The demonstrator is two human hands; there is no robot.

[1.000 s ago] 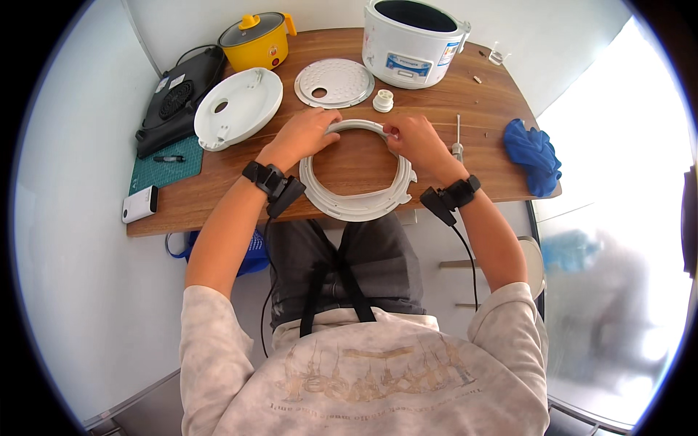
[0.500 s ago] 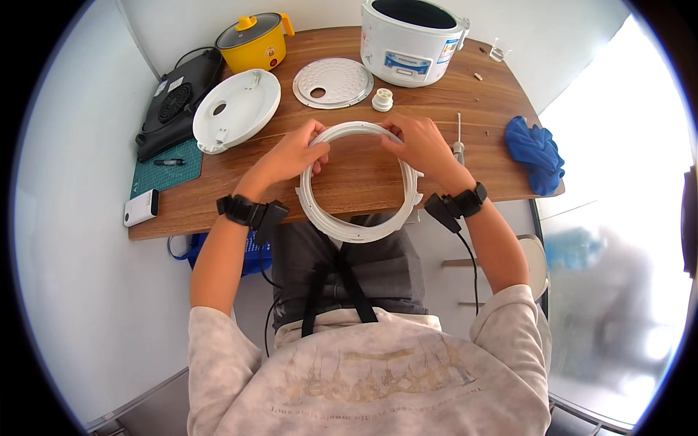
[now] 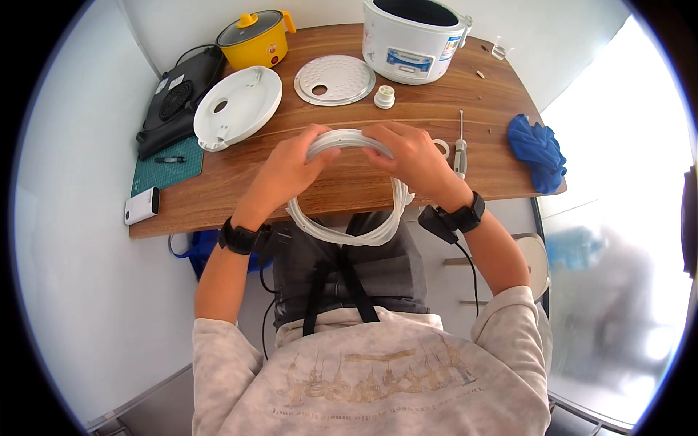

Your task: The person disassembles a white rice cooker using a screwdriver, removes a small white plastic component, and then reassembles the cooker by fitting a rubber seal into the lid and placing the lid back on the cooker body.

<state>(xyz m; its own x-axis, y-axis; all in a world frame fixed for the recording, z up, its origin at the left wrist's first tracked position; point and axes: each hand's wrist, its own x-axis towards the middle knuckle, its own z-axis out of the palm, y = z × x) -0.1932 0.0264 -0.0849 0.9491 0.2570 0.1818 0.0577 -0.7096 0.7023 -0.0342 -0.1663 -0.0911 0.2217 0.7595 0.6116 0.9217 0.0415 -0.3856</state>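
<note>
A white plastic ring [image 3: 347, 238], like the rim frame of a rice cooker lid, is held up over the near table edge and my lap. My left hand [image 3: 299, 158] grips its far left part, thumb on the inner side. My right hand [image 3: 402, 151] is closed round its far right part. The lower side of the ring is blurred. Just right of my right hand lies a small white ring [image 3: 441, 148], partly hidden. Beside that is a screwdriver [image 3: 460, 152] with a grey handle.
At the back stand a white rice cooker body [image 3: 408, 43] and a yellow pot [image 3: 252, 47]. A white lid shell [image 3: 240, 109], a round dimpled plate [image 3: 334, 80] and a white cap [image 3: 384, 97] lie beyond my hands. Left is a black cooktop [image 3: 171, 102]; right, a blue cloth [image 3: 536, 152].
My hands have moved closer together along the ring's far side. The ring has tilted and shifted slightly left. The small white ring by my right hand has come into view.
</note>
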